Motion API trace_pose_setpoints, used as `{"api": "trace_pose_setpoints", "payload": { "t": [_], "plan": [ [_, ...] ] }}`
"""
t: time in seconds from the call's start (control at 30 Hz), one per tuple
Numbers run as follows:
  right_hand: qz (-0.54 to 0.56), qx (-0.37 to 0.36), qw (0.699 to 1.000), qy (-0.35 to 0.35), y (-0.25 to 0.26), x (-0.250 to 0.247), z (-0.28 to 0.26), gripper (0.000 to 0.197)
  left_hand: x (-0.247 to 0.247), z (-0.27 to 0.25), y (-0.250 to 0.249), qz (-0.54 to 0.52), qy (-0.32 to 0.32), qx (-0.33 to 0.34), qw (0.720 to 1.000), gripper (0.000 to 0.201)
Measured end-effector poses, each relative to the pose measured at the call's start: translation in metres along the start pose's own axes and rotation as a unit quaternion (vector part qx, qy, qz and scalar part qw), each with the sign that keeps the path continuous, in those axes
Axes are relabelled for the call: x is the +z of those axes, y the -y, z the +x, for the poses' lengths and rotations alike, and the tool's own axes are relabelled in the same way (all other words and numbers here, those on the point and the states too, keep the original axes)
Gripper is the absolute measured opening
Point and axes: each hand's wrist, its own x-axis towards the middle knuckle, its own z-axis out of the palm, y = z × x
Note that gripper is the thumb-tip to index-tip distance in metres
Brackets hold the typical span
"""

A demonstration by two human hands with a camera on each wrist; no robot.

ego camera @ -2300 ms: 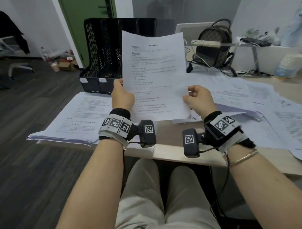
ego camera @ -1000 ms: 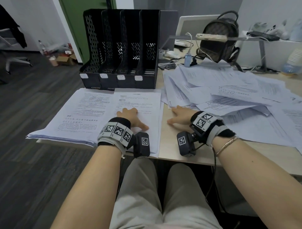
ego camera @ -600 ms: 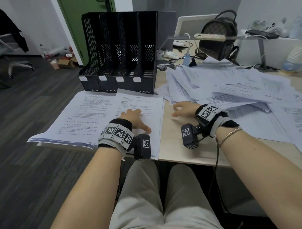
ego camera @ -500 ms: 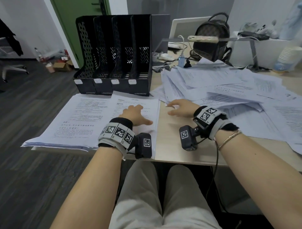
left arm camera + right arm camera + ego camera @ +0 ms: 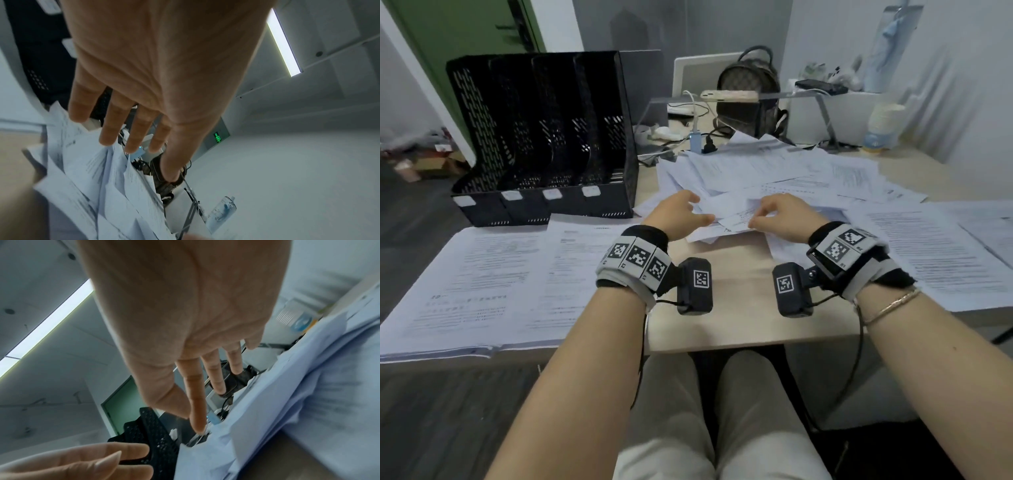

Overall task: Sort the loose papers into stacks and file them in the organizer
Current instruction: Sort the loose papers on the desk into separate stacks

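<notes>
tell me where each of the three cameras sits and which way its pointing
Head: worn high, looking forward and down at the desk; shows both forearms, left hand, right hand, knees.
Left wrist: under the left hand, looking along open fingers to the loose papers and ceiling.
Right wrist: under the right hand, looking along its fingers to the papers; left fingertips enter low left.
Shared: all three show the loose papers and black organizer.

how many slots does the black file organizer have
4. The organizer stands at the desk's far left; its slots run side by side from left to right, each with a white label at the front.
</notes>
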Motion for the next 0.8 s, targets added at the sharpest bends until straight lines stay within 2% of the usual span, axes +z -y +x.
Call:
{"api": "trace_pose_setpoints", "payload": {
  "t": [0.07,0.13,0.2,0.27,0.33,0.4,0.5,0.6,0.67,0.73,0.8],
  "plan": [
    [-0.062,0.028,0.997,0.031,-0.013,-0.004,-0.003,0.024,0.007,0.005,-0.005,-0.02,-0.002,0.0,1.0,0.052],
    [-0.112,0.032,0.989,0.094,-0.021,-0.003,-0.004,0.026,0.014,0.008,-0.009,-0.03,-0.001,0.005,1.0,0.048],
    [-0.096,0.026,0.988,0.115,-0.026,-0.001,-0.004,0.008,0.02,0.009,-0.013,-0.046,0.009,0.018,0.999,0.043],
    [-0.032,0.02,0.995,0.088,-0.028,-0.003,-0.004,0.008,0.026,0.009,-0.016,-0.075,0.021,0.023,0.997,0.039],
    [0.029,0.007,0.999,0.035,-0.026,-0.007,-0.009,0.031,0.031,0.01,-0.019,-0.122,0.028,0.013,0.992,0.038],
    [0.074,-0.022,0.997,0.015,-0.021,-0.008,-0.017,0.029,0.037,0.01,-0.021,-0.152,0.032,-0.004,0.988,0.043],
    [0.092,-0.039,0.994,0.047,-0.018,-0.004,-0.031,0.021,0.044,0.01,-0.022,-0.203,0.022,-0.047,0.978,0.053],
    [0.092,-0.031,0.992,0.083,-0.023,0.004,-0.04,0.019,0.048,0.01,-0.019,-0.254,0.024,-0.093,0.962,0.046],
    [0.11,-0.022,0.989,0.099,-0.024,0.01,-0.044,0.018,0.049,0.008,-0.017,-0.238,0.065,-0.099,0.964,0.034],
    [0.14,-0.015,0.985,0.102,-0.024,0.013,-0.046,0.019,0.051,0.007,-0.017,-0.203,0.103,-0.102,0.968,0.032],
    [0.154,-0.012,0.985,0.081,-0.024,0.013,-0.045,0.021,0.052,0.005,-0.018,-0.181,0.091,-0.102,0.974,0.027]
  ]
}}
